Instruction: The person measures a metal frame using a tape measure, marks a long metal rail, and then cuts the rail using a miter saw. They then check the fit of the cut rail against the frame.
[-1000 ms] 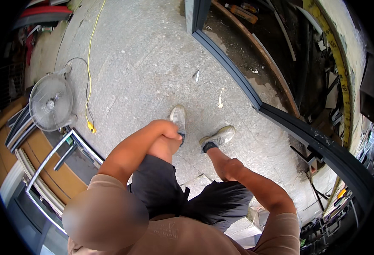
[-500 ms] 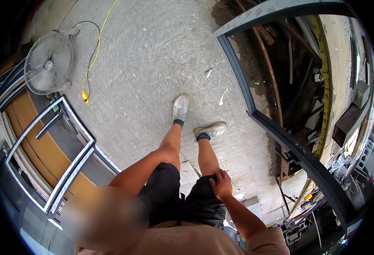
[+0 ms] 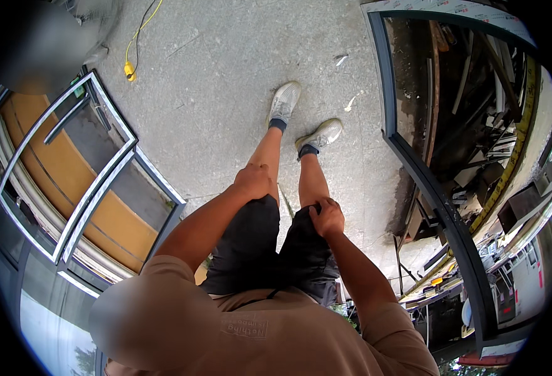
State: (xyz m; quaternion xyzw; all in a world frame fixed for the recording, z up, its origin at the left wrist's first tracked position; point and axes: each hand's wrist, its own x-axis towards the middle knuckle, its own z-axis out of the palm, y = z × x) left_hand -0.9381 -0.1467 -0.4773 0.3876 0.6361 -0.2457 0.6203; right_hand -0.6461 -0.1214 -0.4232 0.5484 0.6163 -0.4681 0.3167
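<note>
My left hand [image 3: 253, 181] rests on my left leg just below the hem of the black shorts [image 3: 241, 241]; its fingers curl over the knee, and their tips are hidden. On the right knee lies my right hand [image 3: 327, 217], thumb and fingers apart over the shorts' edge, with nothing held. Both forearms slope down to the knees from brown sleeves. Below them, my feet in pale sneakers [image 3: 284, 102] stand on the grey concrete floor [image 3: 226, 81], the right foot turned outward.
Left stands a metal-framed window panel [image 3: 104, 178] before tan boards [image 3: 122, 213]. A yellow cable connector [image 3: 129, 71] lies at upper left near a partly visible fan [image 3: 100, 19]. A large dark frame [image 3: 414, 166] stands at right, with scrap metal [image 3: 470, 175] beyond it.
The view has shifted, so the feet sit higher and the fan is mostly cut off and blurred. My left hand shows more plainly on the knee; the right stays on its knee.
</note>
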